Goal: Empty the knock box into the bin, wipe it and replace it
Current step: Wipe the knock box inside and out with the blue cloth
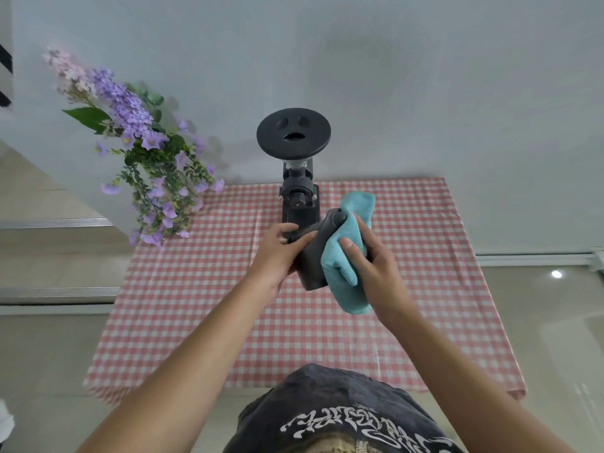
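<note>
The dark knock box is held up in the air above the middle of the tabletop, tilted, just in front of the black coffee grinder that stands at the far edge. The left hand is clamped around the box's left end, fingers curled over its upper edge, and steadies it. The right hand presses a light blue cloth against the box's right side, its fingers wrapped over the folded fabric so that cloth lies between palm and box; part of the cloth trails below the hand and part sticks up beyond the box. This looks like the wiping step, which suggests the emptying is already done, though no bin shows in this view and the inside of the box cannot be seen, so whether grounds remain cannot be told. The next move would call for turning the box in the left hand so the cloth reaches the remaining faces and the interior, then freeing the right hand of the cloth and setting the box down upright in its place. The tabletop is covered with a pink-and-white checked cloth, and a spray of purple flowers hangs at its far left corner, well apart from the hands.
</note>
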`<state>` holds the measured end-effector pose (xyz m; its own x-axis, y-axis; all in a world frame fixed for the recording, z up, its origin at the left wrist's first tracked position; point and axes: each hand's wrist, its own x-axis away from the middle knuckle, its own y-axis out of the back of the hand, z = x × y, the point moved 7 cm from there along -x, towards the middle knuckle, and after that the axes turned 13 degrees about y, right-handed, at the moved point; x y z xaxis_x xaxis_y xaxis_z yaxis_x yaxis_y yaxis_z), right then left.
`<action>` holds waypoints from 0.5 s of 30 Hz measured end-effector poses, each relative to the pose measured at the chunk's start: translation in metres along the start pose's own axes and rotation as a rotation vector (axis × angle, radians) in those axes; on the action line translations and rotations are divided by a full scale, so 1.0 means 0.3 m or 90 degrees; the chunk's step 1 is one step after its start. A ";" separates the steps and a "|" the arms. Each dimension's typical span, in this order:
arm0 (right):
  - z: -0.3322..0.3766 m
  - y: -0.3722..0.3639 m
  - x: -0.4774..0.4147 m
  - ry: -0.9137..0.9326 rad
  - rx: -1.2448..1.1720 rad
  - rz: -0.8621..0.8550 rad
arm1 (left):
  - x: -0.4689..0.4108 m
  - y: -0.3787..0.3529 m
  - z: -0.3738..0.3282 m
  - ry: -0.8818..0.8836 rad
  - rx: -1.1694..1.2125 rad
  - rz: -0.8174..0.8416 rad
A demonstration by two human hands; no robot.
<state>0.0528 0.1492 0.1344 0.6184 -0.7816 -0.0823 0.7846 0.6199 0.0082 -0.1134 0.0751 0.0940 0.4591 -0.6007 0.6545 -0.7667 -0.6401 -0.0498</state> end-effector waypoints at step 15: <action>0.055 -0.018 -0.045 -0.034 -0.140 0.153 | 0.074 -0.067 0.011 -0.004 0.069 0.271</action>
<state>0.0409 0.1553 0.1518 0.7906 -0.6101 -0.0518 0.5911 0.7826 -0.1951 -0.0863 0.0731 0.1070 0.1149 -0.8247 0.5538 -0.8367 -0.3808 -0.3935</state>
